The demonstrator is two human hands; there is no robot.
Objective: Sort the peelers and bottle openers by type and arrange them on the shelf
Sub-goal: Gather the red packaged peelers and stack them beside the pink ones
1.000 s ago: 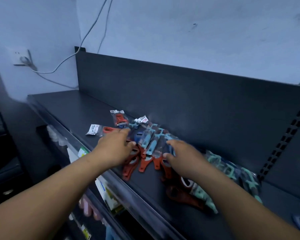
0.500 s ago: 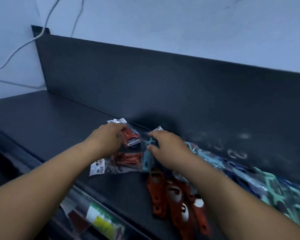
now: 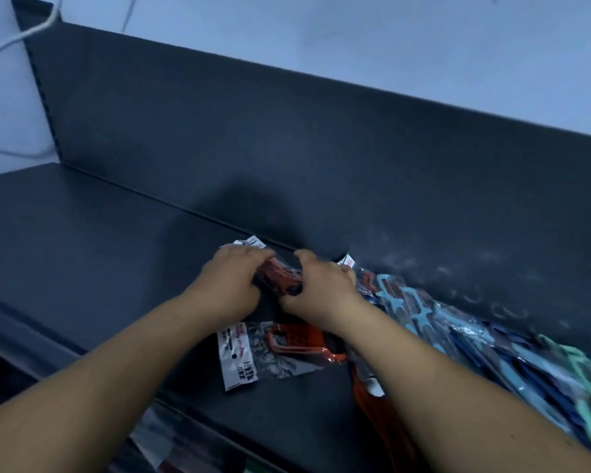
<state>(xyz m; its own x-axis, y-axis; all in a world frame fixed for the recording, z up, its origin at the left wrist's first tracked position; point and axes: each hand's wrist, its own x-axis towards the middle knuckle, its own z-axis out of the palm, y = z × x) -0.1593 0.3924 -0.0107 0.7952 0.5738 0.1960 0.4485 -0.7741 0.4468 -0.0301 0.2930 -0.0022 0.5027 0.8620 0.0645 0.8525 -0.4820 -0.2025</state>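
Both my hands meet on one packaged red peeler (image 3: 280, 278) near the back of the dark shelf (image 3: 82, 250). My left hand (image 3: 231, 285) grips its left side and my right hand (image 3: 316, 290) grips its right side. A second red peeler in a clear bag (image 3: 287, 343) with a white label lies below my wrists. To the right runs a heap of blue and teal packaged tools (image 3: 492, 349). Red bottle openers (image 3: 372, 401) lie partly hidden under my right forearm.
The shelf's dark back panel (image 3: 321, 148) rises right behind my hands. The shelf's left half (image 3: 65, 233) is bare metal. Its front edge (image 3: 219, 428) runs below my arms, with goods on a lower shelf (image 3: 157, 442). A white cable (image 3: 21, 35) hangs at top left.
My view has moved closer and to the right. Both hands moved back from the pile's front and closed together on the red peeler pack by the back panel.
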